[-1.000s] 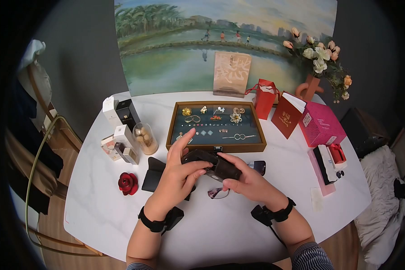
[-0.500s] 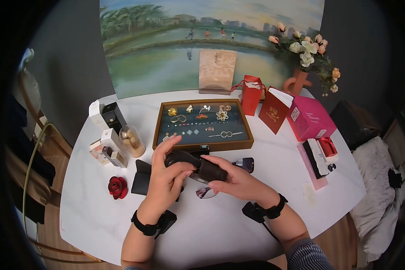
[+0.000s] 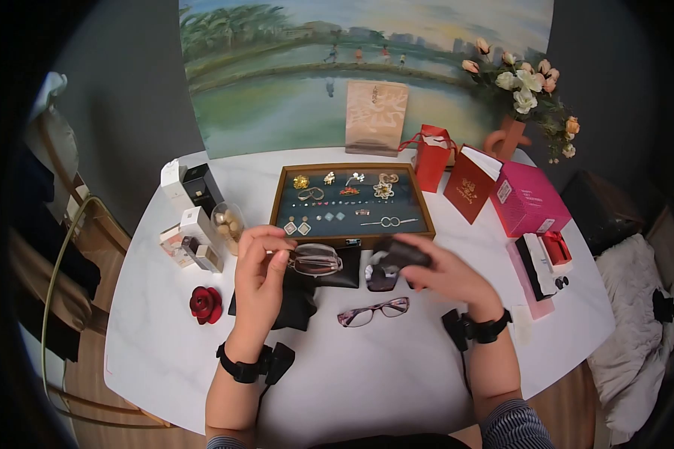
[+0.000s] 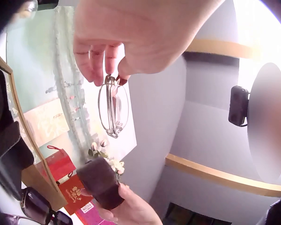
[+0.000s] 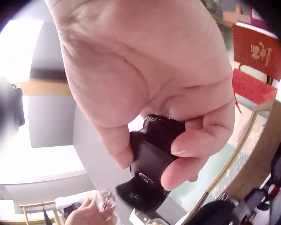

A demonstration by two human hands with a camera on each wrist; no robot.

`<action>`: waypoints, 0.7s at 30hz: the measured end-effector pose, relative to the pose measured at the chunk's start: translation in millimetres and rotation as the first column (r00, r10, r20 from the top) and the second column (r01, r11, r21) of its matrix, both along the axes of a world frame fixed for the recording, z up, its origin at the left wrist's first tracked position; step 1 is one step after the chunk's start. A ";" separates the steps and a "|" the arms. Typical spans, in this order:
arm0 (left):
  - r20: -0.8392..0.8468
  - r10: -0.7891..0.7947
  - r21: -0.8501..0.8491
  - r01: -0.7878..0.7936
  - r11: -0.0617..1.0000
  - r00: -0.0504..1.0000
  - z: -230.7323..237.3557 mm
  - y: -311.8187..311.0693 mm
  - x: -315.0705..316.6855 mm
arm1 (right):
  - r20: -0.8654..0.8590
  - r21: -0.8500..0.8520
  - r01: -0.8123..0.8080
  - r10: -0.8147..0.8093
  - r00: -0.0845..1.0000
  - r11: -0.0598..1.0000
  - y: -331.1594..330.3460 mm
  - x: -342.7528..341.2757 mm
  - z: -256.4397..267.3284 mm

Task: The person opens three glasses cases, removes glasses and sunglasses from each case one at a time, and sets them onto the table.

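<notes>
In the head view my left hand (image 3: 259,280) pinches a folded pair of thin metal-framed eyeglasses (image 3: 318,261) between thumb and fingertips, held up over the table. The left wrist view has these glasses (image 4: 113,112) hanging below the fingertips. My right hand (image 3: 457,280) grips a dark brown glasses case (image 3: 406,253), apart from the glasses; its flap shows open on the case (image 5: 152,159) in the right wrist view. Beneath the hands lie dark sunglasses (image 3: 382,280), purple-patterned eyeglasses (image 3: 382,307), a black pouch (image 3: 288,308) and another black case (image 3: 344,272).
A wooden jewelry display box (image 3: 352,168) stands behind the hands. To the left are a red rose ornament (image 3: 205,304), small boxes (image 3: 195,224) and a clear dome (image 3: 228,224). A red bag (image 3: 431,165), red booklet (image 3: 472,183) and pink box (image 3: 532,198) line the right.
Earlier both hands were together at the brown case, left fingers at its opening. Now the glasses are out in the left hand, and the right hand has moved right with the case.
</notes>
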State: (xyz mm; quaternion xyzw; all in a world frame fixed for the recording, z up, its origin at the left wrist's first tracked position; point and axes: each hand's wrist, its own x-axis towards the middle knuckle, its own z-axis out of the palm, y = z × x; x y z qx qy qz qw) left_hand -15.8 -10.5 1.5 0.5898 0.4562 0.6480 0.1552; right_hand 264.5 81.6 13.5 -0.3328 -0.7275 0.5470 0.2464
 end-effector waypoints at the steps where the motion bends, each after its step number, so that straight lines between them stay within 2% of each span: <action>1: 0.000 0.008 -0.002 -0.008 1.000 1.000 -0.1 -0.2 -2.6 | 0.046 -0.013 0.080 -0.079 0.996 0.997 5.2 8.1 5.7; 3: 0.035 -0.025 -0.067 0.028 0.997 0.999 -0.7 -0.8 -6.8 | -0.002 0.090 0.274 -0.275 0.961 0.957 21.8 25.2 -0.4; 5: -0.004 0.010 -0.047 -0.010 0.999 1.000 -4.8 1.9 -7.2 | 0.072 0.208 0.409 -0.431 0.899 0.889 44.5 51.2 -19.4; 7: -0.003 0.005 -0.051 -0.005 0.999 1.000 -5.5 2.6 -4.5 | 0.214 0.545 0.423 -0.608 0.765 0.724 78.9 88.7 -63.3; 8: 0.007 0.009 -0.049 -0.009 0.999 1.000 -5.6 2.9 -2.8 | 0.285 0.479 0.451 -0.619 0.732 0.753 79.6 94.9 -61.0; 11: -0.017 0.025 -0.076 -0.026 0.997 1.000 -7.9 3.3 -3.1 | 0.442 0.445 0.487 -0.657 0.611 0.752 87.2 106.6 -73.2; 12: -0.017 0.028 -0.079 -0.029 0.996 0.999 -9.3 3.2 -2.4 | 0.444 0.443 0.484 -0.654 0.613 0.755 90.0 110.7 -78.5; 14: 0.112 -0.021 -0.138 0.037 0.990 0.994 -11.5 3.4 -0.6 | 0.519 0.182 0.558 -0.562 0.644 0.809 79.4 101.3 -64.2; 15: 0.111 -0.021 -0.140 0.036 0.989 0.994 -12.0 3.0 0.0 | 0.519 0.181 0.558 -0.560 0.645 0.810 85.5 107.7 -74.4; 17: 0.214 -0.061 -0.172 0.099 0.980 0.975 -12.6 2.1 1.5 | 0.494 0.541 0.401 -0.666 0.560 0.739 99.0 122.3 -96.5; 18: 0.215 -0.062 -0.174 0.100 0.980 0.975 -12.4 1.8 2.8 | 0.495 0.541 0.402 -0.665 0.559 0.739 102.6 126.1 -100.7; 19: 0.231 -0.075 -0.175 0.118 0.978 0.970 -11.6 1.4 4.4 | 0.307 0.718 0.362 -0.737 0.602 0.595 103.8 125.4 -98.3; 20: 0.248 -0.089 -0.176 0.135 0.975 0.965 -10.9 0.9 5.9 | 0.108 0.851 0.332 -0.755 0.647 0.407 99.7 117.8 -86.9; 21: 0.249 -0.090 -0.177 0.137 0.975 0.964 -10.1 0.2 7.4 | 0.110 0.851 0.332 -0.756 0.646 0.407 94.0 111.1 -75.0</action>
